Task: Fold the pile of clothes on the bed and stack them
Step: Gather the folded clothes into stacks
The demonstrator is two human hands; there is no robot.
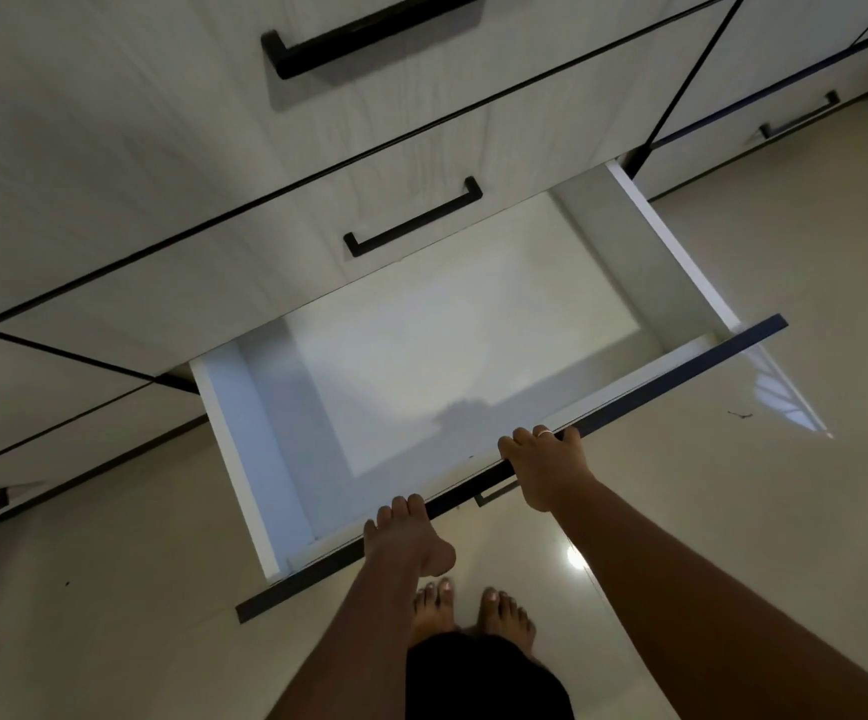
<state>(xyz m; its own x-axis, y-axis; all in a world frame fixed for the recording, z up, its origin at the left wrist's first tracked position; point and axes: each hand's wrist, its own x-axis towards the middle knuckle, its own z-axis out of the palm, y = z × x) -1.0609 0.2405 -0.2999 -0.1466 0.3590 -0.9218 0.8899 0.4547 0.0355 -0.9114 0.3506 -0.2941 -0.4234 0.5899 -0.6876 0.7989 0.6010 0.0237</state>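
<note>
The bottom drawer [244, 433] of a pale cabinet [109, 174] stands pulled out across the middle of the frame. It is a shallow rectangular box with smooth, glossy white walls and a flat white base that catches soft grey shadows. Its drawer front [681, 363] shows as a long, thin, dark-edged panel running diagonally from lower left to right of centre.

The left hand [405, 532], low and centre, grasps the top edge of that panel, its fingers curled over the rim into the drawer and its thumb on the outer face. The right hand [546, 470], just up and to the right, clasps the same edge in the same way. It wears a thin pale ring [544, 433] on one finger. Between the two hands a slim, dark, squared pull handle [494, 493] peeks out below the edge.

Above, the closed cabinet fronts are matt white with faint wood grain, parted by thin black gaps. Each carries a black, angular bar handle [413, 218].

The floor [733, 511] is polished cream tile, reflecting a round spot of light [574, 558]. Two bare feet [473, 610] stand on it at bottom centre, above a dark garment [483, 678].

The pile of clothes and the bed lie outside this view.
</note>
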